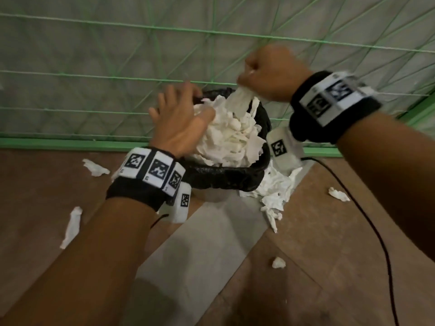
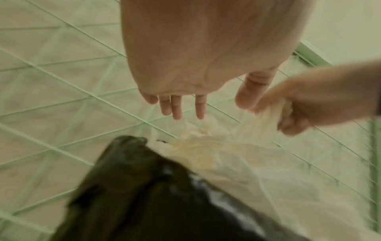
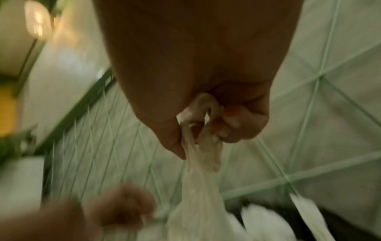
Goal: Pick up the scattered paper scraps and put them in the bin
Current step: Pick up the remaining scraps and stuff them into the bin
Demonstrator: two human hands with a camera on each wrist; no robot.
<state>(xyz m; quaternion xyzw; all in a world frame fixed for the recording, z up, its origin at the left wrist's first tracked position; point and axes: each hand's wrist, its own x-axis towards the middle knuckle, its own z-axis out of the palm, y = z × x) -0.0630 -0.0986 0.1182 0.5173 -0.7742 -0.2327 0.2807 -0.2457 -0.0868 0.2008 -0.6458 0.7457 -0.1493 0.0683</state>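
A bin (image 1: 226, 177) lined with a black bag stands on the floor, heaped over its rim with white paper scraps (image 1: 230, 137). My right hand (image 1: 266, 74) is curled above the far rim and grips a long strip of paper (image 1: 240, 100) that hangs down into the heap; the right wrist view shows that strip (image 3: 204, 151) pinched in its fingers. My left hand (image 1: 181, 118) hovers flat with straight fingers (image 2: 177, 107) over the left side of the heap, its thumb at the paper. It holds nothing.
Loose scraps lie on the brown floor: a pile (image 1: 275, 191) right of the bin, a strip (image 1: 70, 227) at left, small pieces (image 1: 95, 168), (image 1: 339, 194), (image 1: 279, 263). A green wire fence (image 1: 141, 67) stands behind the bin. A black cable (image 1: 367, 220) runs along the floor at right.
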